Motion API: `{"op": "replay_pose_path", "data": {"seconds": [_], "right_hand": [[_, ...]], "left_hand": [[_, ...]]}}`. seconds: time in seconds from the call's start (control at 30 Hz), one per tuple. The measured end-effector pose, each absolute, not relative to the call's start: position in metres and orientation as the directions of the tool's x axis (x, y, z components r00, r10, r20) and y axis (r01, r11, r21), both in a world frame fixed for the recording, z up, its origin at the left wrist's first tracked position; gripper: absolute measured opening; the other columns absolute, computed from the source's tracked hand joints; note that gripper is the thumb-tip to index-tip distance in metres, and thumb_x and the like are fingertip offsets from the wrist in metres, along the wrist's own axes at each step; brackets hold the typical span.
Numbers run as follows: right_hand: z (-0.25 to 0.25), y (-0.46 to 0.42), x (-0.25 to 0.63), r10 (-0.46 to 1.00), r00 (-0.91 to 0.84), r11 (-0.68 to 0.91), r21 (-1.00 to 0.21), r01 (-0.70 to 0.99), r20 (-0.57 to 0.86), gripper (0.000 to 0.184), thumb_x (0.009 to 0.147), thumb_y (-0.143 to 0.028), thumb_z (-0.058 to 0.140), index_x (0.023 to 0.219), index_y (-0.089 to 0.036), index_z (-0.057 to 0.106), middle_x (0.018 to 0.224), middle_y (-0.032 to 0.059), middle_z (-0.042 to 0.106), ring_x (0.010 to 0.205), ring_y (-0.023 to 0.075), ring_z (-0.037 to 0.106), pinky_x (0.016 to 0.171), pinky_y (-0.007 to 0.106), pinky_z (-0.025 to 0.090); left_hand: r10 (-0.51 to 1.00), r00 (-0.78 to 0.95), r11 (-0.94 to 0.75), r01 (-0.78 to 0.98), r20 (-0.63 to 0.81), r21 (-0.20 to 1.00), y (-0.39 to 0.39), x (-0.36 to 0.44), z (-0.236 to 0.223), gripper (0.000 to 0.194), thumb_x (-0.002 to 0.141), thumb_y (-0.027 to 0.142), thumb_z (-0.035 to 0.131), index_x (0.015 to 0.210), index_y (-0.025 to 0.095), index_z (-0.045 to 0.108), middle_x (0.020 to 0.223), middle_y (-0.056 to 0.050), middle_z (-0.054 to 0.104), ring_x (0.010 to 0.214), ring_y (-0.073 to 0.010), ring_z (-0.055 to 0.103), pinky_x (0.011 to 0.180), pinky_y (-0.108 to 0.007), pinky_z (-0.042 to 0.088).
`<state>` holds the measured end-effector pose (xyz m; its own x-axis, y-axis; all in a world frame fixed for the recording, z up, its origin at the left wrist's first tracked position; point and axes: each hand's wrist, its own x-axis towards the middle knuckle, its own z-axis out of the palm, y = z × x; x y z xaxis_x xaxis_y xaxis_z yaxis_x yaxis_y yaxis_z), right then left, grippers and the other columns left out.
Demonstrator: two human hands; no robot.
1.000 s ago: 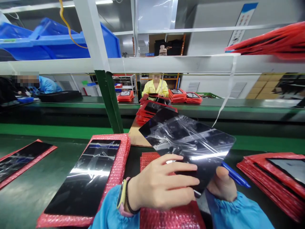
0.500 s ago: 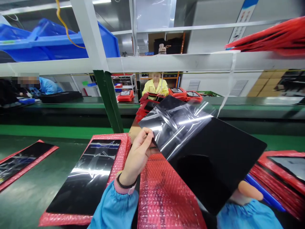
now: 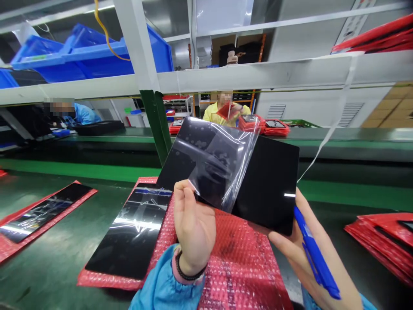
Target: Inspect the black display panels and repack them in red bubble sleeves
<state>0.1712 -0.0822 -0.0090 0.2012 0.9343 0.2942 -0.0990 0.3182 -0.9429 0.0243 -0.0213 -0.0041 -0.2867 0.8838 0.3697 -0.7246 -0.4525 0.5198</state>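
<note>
A glossy black glass panel [image 3: 271,185] is held up in front of me over a red bubble-wrap sheet [image 3: 241,267]. My right hand [image 3: 300,254] supports its lower right edge from below, with a blue pen [image 3: 314,254] lying along the palm. My left hand [image 3: 193,224] pinches a corner of the clear protective film [image 3: 222,163], which is lifted off the panel's left part and curls upward.
Another black panel [image 3: 135,232] lies on red bubble wrap to the left, and one more [image 3: 41,213] at the far left on the green belt. Red stacks [image 3: 383,241] sit at right. A green post [image 3: 158,125] stands ahead. A person in yellow [image 3: 226,110] works beyond.
The film has been peeled further off the panel and now stands up curled. The panel has turned more upright and nearer, and my right hand with the pen has come into fuller view.
</note>
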Motion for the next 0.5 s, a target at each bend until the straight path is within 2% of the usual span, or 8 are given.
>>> {"op": "replay_pose_path", "data": {"seconds": [0.07,0.2,0.37,0.5], "right_hand": [[-0.012,-0.081,0.169,0.915,0.253,0.327,-0.945,-0.013,0.313,0.084,0.077,-0.030,0.072,0.147,-0.039,0.025,0.152,-0.0046,0.033,0.140,0.0250,0.031,0.117,0.040,0.027],[-0.020,-0.074,0.173,0.872,0.294,0.341,-0.916,0.209,0.392,0.084,0.077,-0.034,0.072,0.147,-0.033,0.026,0.153,-0.0026,0.031,0.143,0.0260,0.024,0.120,0.038,0.016],[-0.028,-0.064,0.174,0.885,0.241,0.360,-0.914,0.186,0.398,0.078,0.085,-0.037,0.063,0.150,-0.031,0.019,0.158,-0.0014,0.022,0.145,0.0227,0.018,0.120,0.041,0.011],[-0.030,-0.061,0.169,0.908,0.191,0.360,-0.928,0.099,0.373,0.075,0.088,-0.036,0.060,0.150,-0.032,0.017,0.159,-0.0022,0.018,0.146,0.0204,0.015,0.120,0.041,0.008]], "left_hand": [[0.880,-0.295,-0.461,-0.717,0.372,0.523,-0.024,0.026,-0.006,0.011,0.090,0.036,0.056,0.089,0.026,0.055,0.083,0.002,0.053,0.076,-0.0119,0.056,0.071,-0.025,0.052],[0.901,-0.272,-0.420,-0.744,0.339,0.520,-0.023,0.027,-0.012,0.011,0.090,0.037,0.056,0.090,0.026,0.055,0.087,0.001,0.054,0.079,-0.0127,0.057,0.068,-0.023,0.050],[0.912,-0.344,-0.409,-0.720,0.223,0.561,-0.009,0.022,-0.017,0.012,0.088,0.035,0.060,0.094,0.025,0.060,0.097,0.001,0.054,0.092,-0.0120,0.056,0.078,-0.021,0.048],[0.915,-0.351,-0.402,-0.740,0.201,0.539,0.005,0.019,-0.012,0.012,0.086,0.033,0.064,0.092,0.023,0.062,0.098,0.002,0.056,0.093,-0.0124,0.057,0.082,-0.024,0.047]]}}
